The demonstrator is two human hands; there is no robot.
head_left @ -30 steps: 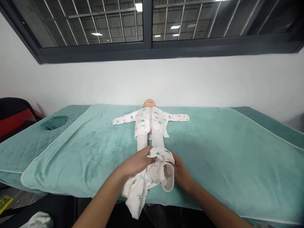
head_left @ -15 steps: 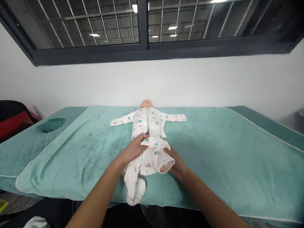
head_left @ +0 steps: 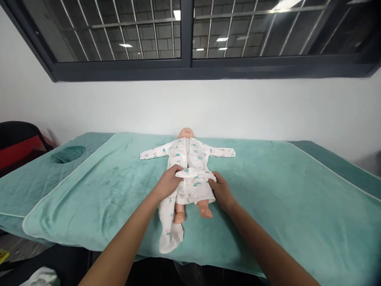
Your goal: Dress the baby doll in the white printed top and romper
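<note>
A baby doll (head_left: 186, 132) lies on its back on a green bed cover, its head away from me and its sleeved arms spread wide. It wears a white printed jacket (head_left: 177, 154), parted down the front. Across its lower body lie white printed baby pants (head_left: 196, 192), with one long leg trailing toward me on the left. My left hand (head_left: 169, 182) pinches the left end of the waistband, and my right hand (head_left: 220, 191) pinches the right end. Below the cloth, the doll's left foot (head_left: 179, 216) and right foot (head_left: 204, 210) as I see them stick out bare.
The green cover (head_left: 274, 198) spreads over a padded bed with a round hole (head_left: 68, 154) at the left. Behind it stand a white wall (head_left: 143, 107) and a dark-framed barred window (head_left: 119, 70). A black and red chair-like object (head_left: 20, 153) is at the far left.
My hands have drawn the pants' waistband wider and flatter over the doll. The lower cloth has shifted up, and both doll feet now show. My right hand has moved slightly up.
</note>
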